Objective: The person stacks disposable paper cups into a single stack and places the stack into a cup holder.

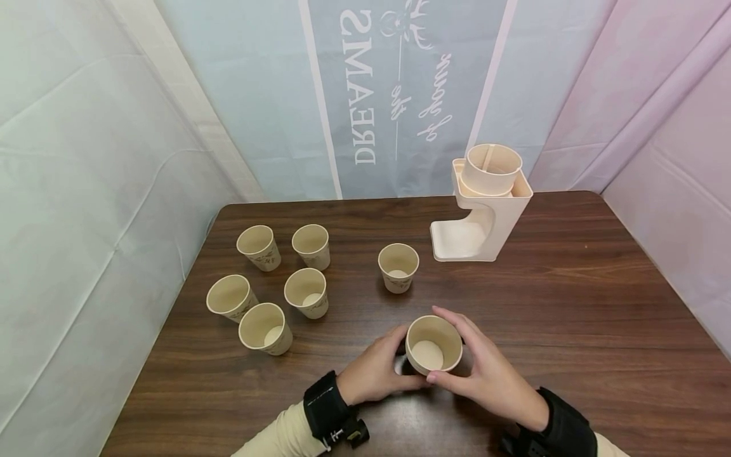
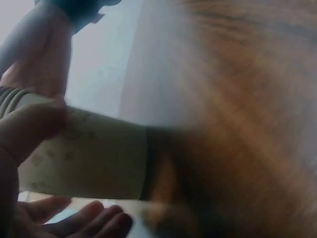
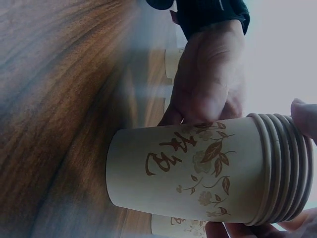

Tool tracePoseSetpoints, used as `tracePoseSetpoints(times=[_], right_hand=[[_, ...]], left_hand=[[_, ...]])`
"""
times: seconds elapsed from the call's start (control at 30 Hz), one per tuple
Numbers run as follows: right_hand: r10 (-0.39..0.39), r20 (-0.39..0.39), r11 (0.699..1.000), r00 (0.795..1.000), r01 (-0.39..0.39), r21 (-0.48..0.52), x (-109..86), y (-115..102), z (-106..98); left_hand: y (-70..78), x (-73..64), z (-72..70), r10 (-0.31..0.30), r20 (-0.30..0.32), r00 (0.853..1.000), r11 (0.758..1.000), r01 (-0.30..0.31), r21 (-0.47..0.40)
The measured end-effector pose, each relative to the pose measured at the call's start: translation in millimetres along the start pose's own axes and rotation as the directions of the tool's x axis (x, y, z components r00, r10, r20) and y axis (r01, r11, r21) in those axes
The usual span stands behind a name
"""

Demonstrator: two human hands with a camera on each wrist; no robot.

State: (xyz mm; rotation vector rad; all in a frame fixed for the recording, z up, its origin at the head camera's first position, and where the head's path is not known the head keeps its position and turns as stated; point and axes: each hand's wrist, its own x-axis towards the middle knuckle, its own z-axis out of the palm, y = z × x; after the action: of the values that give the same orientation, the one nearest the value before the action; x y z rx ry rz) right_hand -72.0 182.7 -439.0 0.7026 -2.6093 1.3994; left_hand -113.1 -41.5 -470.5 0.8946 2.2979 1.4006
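Observation:
Between the two hands stands a stack of nested beige paper cups [image 1: 427, 355], mouth up, at the near middle of the table. Several rolled rims sit one over another in the right wrist view, where the outer cup [image 3: 168, 171] carries brown leaf and flower print. The left hand [image 1: 372, 369] holds the stack from the left, its thumb [image 2: 37, 121] along the side of the cup in the left wrist view. From the right, the right hand [image 1: 492, 371] grips up by the rims, thumb on the near side and fingers on the far side.
Single paper cups stand upright at the left, among them a front one [image 1: 268, 336] and a back one [image 1: 313, 244]. Another cup [image 1: 398, 266] stands beyond the stack. A cream plastic stand [image 1: 499, 225] with a round holder [image 1: 491, 181] on top is at the back right.

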Motion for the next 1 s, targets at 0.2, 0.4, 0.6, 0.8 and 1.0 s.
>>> tracePoseSetpoints(times=[0.2,0.4,0.6,0.8,1.0], right_hand=[[0.016,-0.008,1.0,1.0,-0.015,0.016,-1.4,3,2],[0.007,-0.01,1.0,1.0,-0.007,0.021,-3.0,7,5],[-0.009,-0.026,1.0,1.0,0.01,0.027,-4.1,9,7],[-0.018,-0.044,0.999,0.999,0.02,0.044,-4.3,15,9],[-0.002,-0.1,0.999,0.995,0.008,0.053,-1.3,21,2]], left_hand=[[1.5,-1.1,-6.8,-0.056,0.01,0.998,0.998,0.056,0.005],[-0.1,2.8,-8.0,-0.081,-0.087,0.993,0.997,0.08,-0.009],[-5.7,5.5,-11.5,-0.089,-0.197,0.976,0.996,0.082,-0.044],[-9.6,8.2,-16.2,-0.1,-0.32,0.942,0.993,0.074,-0.093],[-11.2,9.8,-23.1,-0.11,-0.375,0.92,0.992,0.081,-0.092]])
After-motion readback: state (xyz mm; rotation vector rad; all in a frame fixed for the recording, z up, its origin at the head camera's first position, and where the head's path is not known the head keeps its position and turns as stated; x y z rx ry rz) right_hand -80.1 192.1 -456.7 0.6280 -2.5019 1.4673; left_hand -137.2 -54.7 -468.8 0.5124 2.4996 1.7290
